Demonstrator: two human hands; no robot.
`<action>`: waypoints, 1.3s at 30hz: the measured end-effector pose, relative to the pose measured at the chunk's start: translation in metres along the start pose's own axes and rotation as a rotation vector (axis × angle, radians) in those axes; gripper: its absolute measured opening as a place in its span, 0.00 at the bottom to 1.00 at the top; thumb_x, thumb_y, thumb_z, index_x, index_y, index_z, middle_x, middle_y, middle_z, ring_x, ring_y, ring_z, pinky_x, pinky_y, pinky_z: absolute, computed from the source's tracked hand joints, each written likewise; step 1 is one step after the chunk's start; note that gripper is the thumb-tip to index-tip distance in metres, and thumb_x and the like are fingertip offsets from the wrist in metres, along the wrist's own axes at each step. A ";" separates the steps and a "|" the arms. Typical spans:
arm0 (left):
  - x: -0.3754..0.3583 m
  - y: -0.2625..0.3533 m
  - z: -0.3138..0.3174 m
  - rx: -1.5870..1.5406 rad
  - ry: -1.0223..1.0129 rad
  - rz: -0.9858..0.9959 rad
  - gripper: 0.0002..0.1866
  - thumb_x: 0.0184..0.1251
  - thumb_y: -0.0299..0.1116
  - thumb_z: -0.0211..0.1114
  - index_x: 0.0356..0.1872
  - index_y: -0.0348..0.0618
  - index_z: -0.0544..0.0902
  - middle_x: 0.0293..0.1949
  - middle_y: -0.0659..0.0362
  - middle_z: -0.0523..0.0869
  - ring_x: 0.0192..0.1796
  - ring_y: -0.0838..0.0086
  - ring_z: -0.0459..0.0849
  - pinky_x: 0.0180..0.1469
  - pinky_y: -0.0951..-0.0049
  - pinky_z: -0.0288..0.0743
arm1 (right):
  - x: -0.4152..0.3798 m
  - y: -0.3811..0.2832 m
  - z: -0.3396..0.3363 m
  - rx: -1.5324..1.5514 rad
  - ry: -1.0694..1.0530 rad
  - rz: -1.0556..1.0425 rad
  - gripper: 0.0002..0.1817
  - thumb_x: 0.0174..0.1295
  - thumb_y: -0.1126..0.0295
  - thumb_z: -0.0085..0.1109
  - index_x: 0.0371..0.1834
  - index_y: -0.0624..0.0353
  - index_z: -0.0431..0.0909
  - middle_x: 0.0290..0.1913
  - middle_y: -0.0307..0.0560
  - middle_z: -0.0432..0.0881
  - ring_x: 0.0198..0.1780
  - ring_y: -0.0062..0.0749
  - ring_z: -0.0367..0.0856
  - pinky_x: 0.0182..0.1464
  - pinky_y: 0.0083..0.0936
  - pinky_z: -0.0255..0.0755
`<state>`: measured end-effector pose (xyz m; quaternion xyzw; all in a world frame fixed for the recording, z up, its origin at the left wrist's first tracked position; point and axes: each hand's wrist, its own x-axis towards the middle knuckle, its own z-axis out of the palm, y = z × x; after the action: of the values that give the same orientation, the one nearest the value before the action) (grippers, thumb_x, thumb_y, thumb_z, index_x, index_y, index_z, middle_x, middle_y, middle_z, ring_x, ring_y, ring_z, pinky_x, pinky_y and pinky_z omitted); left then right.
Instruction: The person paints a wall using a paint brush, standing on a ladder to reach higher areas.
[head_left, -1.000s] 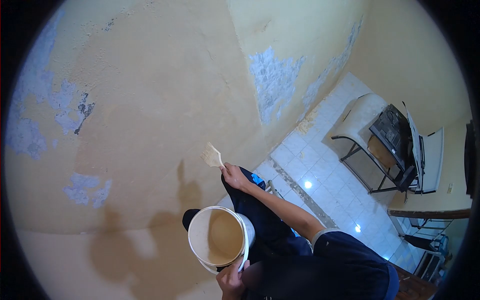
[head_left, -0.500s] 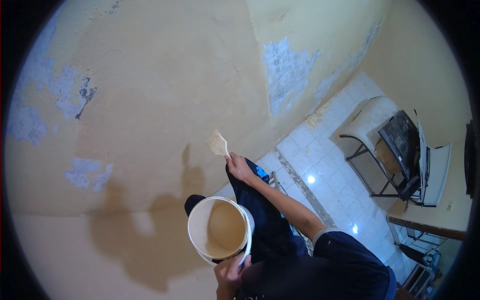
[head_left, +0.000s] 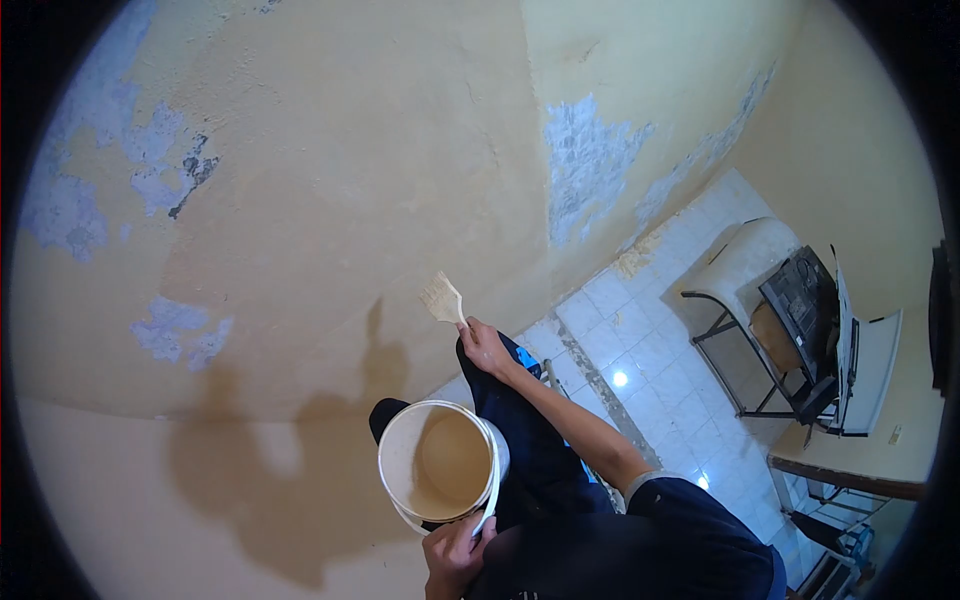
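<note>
My right hand [head_left: 484,347] is closed on the handle of a wide paint brush [head_left: 443,298], whose pale bristles point up and left in front of the wall. Whether the bristles touch the wall I cannot tell. My left hand [head_left: 459,552] grips the white handle of a round bucket [head_left: 392,462] that hangs by my knees. Beige paint [head_left: 452,465] shows inside the bucket.
The beige wall [head_left: 330,180] has peeled pale patches [head_left: 590,165] at left and right. A white tiled floor [head_left: 650,345] lies at the right, with a chair [head_left: 745,260] bearing a dark electronic panel [head_left: 803,303]. Metal-framed items stand at the lower right.
The wall patches and the chair sit slightly shifted in view, as the camera has tilted. The brush and my right hand appear a little lower and further right; both hands keep their holds.
</note>
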<state>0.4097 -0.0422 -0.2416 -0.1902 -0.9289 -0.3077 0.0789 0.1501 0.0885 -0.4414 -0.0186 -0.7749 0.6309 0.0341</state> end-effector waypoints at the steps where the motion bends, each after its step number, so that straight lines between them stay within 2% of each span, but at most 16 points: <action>1: -0.002 0.000 0.001 -0.002 0.003 0.005 0.05 0.52 0.27 0.70 0.29 0.42 0.84 0.17 0.61 0.80 0.17 0.72 0.79 0.22 0.75 0.73 | 0.000 0.000 0.000 -0.015 -0.001 -0.003 0.17 0.69 0.62 0.44 0.30 0.67 0.69 0.20 0.65 0.74 0.25 0.61 0.76 0.28 0.47 0.67; 5: -0.013 -0.001 0.003 -0.025 -0.049 -0.023 0.06 0.54 0.29 0.70 0.32 0.42 0.84 0.18 0.60 0.81 0.18 0.70 0.80 0.23 0.74 0.74 | -0.003 -0.002 -0.004 -0.040 0.013 0.007 0.18 0.69 0.62 0.44 0.29 0.67 0.69 0.21 0.65 0.74 0.26 0.61 0.75 0.29 0.46 0.66; 7: -0.010 0.000 0.002 -0.022 -0.129 -0.072 0.07 0.55 0.31 0.69 0.33 0.42 0.84 0.20 0.59 0.82 0.20 0.69 0.81 0.25 0.72 0.75 | -0.002 0.005 -0.003 -0.031 0.036 0.026 0.19 0.70 0.59 0.44 0.31 0.67 0.70 0.18 0.59 0.71 0.20 0.42 0.69 0.26 0.38 0.64; 12: -0.025 -0.015 0.016 0.105 -0.316 -0.142 0.12 0.59 0.39 0.66 0.36 0.42 0.84 0.29 0.54 0.85 0.32 0.63 0.84 0.35 0.66 0.78 | 0.002 0.015 0.002 -0.116 0.031 0.005 0.19 0.70 0.59 0.44 0.31 0.67 0.70 0.19 0.60 0.70 0.20 0.43 0.68 0.27 0.38 0.63; 15: -0.025 -0.020 0.023 0.078 -0.233 -0.109 0.11 0.59 0.39 0.66 0.36 0.42 0.84 0.29 0.54 0.85 0.32 0.62 0.84 0.35 0.66 0.78 | 0.004 0.021 0.005 -0.167 0.025 -0.052 0.19 0.70 0.59 0.44 0.30 0.67 0.70 0.18 0.59 0.70 0.20 0.42 0.68 0.26 0.37 0.63; 17: -0.026 -0.024 0.029 0.053 -0.215 -0.160 0.11 0.57 0.38 0.67 0.37 0.43 0.84 0.30 0.55 0.86 0.33 0.62 0.85 0.36 0.64 0.78 | 0.003 0.010 0.001 -0.130 -0.001 -0.003 0.19 0.70 0.60 0.44 0.29 0.67 0.70 0.17 0.56 0.70 0.19 0.39 0.68 0.25 0.36 0.63; 18: -0.024 -0.028 0.033 0.097 -0.173 -0.121 0.11 0.57 0.38 0.67 0.38 0.44 0.85 0.31 0.55 0.86 0.34 0.62 0.85 0.37 0.64 0.78 | 0.005 0.012 0.002 -0.104 -0.006 -0.009 0.19 0.70 0.59 0.45 0.31 0.68 0.70 0.20 0.65 0.72 0.23 0.57 0.73 0.27 0.42 0.64; 20: -0.030 -0.036 0.041 0.145 -0.180 -0.122 0.11 0.57 0.38 0.67 0.38 0.45 0.85 0.34 0.55 0.86 0.37 0.63 0.85 0.40 0.63 0.78 | 0.007 0.016 0.002 -0.127 -0.020 -0.005 0.20 0.70 0.59 0.45 0.31 0.68 0.70 0.19 0.65 0.71 0.22 0.56 0.72 0.26 0.42 0.64; 26: -0.030 -0.037 0.043 0.115 -0.111 -0.102 0.11 0.58 0.39 0.67 0.39 0.47 0.86 0.35 0.56 0.86 0.37 0.64 0.85 0.40 0.64 0.78 | 0.009 0.021 0.004 -0.113 -0.039 0.004 0.20 0.70 0.59 0.45 0.31 0.68 0.71 0.18 0.63 0.70 0.19 0.52 0.68 0.25 0.41 0.62; 28: -0.028 -0.037 0.043 0.123 -0.106 -0.110 0.10 0.58 0.38 0.66 0.38 0.47 0.85 0.34 0.57 0.86 0.36 0.64 0.85 0.39 0.64 0.78 | 0.008 0.021 0.004 -0.181 -0.011 -0.046 0.21 0.71 0.58 0.44 0.26 0.65 0.69 0.14 0.44 0.66 0.17 0.27 0.63 0.21 0.29 0.59; 31: -0.033 -0.035 0.043 0.121 -0.159 -0.177 0.10 0.58 0.38 0.66 0.38 0.48 0.85 0.35 0.58 0.86 0.38 0.65 0.85 0.41 0.64 0.77 | 0.009 0.023 0.002 -0.192 -0.033 -0.061 0.21 0.71 0.58 0.44 0.26 0.65 0.69 0.14 0.43 0.65 0.17 0.26 0.63 0.21 0.29 0.59; 33: -0.033 -0.040 0.047 0.101 -0.097 -0.107 0.11 0.58 0.38 0.66 0.40 0.48 0.86 0.35 0.57 0.86 0.37 0.64 0.85 0.40 0.63 0.78 | 0.010 0.023 0.002 -0.206 -0.043 -0.069 0.21 0.71 0.58 0.45 0.25 0.65 0.68 0.14 0.44 0.65 0.17 0.27 0.63 0.21 0.29 0.59; 35: -0.031 -0.041 0.046 0.109 -0.074 -0.088 0.11 0.57 0.38 0.67 0.40 0.48 0.86 0.35 0.57 0.86 0.38 0.64 0.85 0.40 0.63 0.78 | 0.011 0.019 0.001 -0.208 -0.042 -0.030 0.20 0.70 0.59 0.46 0.26 0.66 0.69 0.17 0.58 0.72 0.19 0.50 0.70 0.23 0.39 0.61; 36: -0.030 -0.041 0.047 0.123 -0.054 -0.074 0.11 0.57 0.38 0.67 0.39 0.48 0.86 0.35 0.58 0.86 0.38 0.64 0.85 0.41 0.63 0.78 | 0.011 0.021 -0.001 -0.214 -0.045 -0.029 0.20 0.70 0.59 0.46 0.26 0.66 0.69 0.17 0.58 0.72 0.19 0.50 0.70 0.23 0.39 0.61; 38: -0.032 -0.040 0.049 0.095 -0.090 -0.119 0.10 0.57 0.37 0.66 0.39 0.47 0.85 0.36 0.57 0.86 0.40 0.64 0.84 0.43 0.63 0.77 | 0.010 0.025 -0.004 0.097 0.113 -0.052 0.18 0.71 0.61 0.45 0.22 0.57 0.68 0.15 0.33 0.65 0.18 0.20 0.63 0.21 0.22 0.58; 39: -0.035 -0.040 0.048 0.074 -0.124 -0.163 0.10 0.56 0.37 0.66 0.38 0.46 0.85 0.37 0.57 0.85 0.41 0.64 0.83 0.45 0.62 0.76 | 0.016 0.028 -0.015 0.091 0.290 -0.121 0.17 0.70 0.63 0.45 0.21 0.51 0.67 0.16 0.27 0.62 0.17 0.16 0.61 0.19 0.17 0.56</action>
<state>0.4246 -0.0533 -0.3105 -0.1298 -0.9552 -0.2660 0.0028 0.1352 0.1098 -0.4654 -0.0609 -0.7323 0.6527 0.1843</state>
